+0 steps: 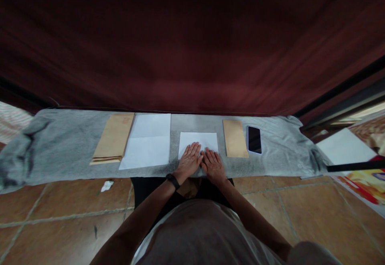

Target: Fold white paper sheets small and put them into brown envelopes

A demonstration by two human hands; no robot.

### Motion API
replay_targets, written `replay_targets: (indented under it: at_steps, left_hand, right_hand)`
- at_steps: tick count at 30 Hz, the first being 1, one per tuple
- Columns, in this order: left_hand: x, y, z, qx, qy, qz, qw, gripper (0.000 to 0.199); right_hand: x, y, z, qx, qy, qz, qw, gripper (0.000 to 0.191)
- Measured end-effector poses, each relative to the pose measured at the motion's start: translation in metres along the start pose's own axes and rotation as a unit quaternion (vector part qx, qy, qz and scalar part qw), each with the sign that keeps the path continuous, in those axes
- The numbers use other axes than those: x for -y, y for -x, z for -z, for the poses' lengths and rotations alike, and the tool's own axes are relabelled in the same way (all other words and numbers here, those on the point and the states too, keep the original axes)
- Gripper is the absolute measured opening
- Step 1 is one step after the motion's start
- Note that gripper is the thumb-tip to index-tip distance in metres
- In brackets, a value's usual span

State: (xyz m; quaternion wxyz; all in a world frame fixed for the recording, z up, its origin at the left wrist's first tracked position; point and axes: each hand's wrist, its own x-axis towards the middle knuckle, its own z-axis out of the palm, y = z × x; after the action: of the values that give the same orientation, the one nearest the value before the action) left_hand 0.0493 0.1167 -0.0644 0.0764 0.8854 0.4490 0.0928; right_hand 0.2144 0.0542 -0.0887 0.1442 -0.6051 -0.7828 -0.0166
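A white sheet of paper point(198, 137), smaller than the sheets to its left, lies flat in front of me; it looks folded. Flat on its lower left part rests my left hand point(190, 158), fingers stretched out, a dark band on the wrist. My right hand point(213, 164) lies palm down on the lower right part, its fingers also extended. The two hands nearly meet at the thumbs, and neither grips anything. Larger white sheets point(148, 140) with a crease across them are to the left. Just right of the paper is a brown envelope point(235, 138).
A stack of brown envelopes point(113, 136) sits left of the white sheets. At the right lies a phone point(254, 140). Grey cloth point(279, 144) covers the narrow surface, with a dark red panel point(192, 56) rising behind. Crumpled white tissue point(107, 185) is on the tiled floor.
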Motion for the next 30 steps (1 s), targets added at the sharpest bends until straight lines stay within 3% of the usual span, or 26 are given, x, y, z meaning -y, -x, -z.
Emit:
replay_targets:
  at_steps: [18, 22, 30]
  left_hand:
    - [0.023, -0.072, -0.015, 0.013, -0.011, 0.063, 0.998, 0.060]
    - [0.023, -0.066, -0.016, 0.008, -0.009, 0.055, 0.998, 0.059]
    - [0.020, -0.025, -0.012, -0.002, -0.011, 0.004, 1.000, 0.054]
  right_hand:
    - [0.002, 0.000, 0.006, 0.003, -0.030, -0.016, 0.999, 0.055]
    - [0.002, 0.000, 0.007, 0.009, -0.032, -0.017, 0.999, 0.054]
    - [0.004, -0.002, 0.011, 0.021, -0.023, -0.020, 0.999, 0.053]
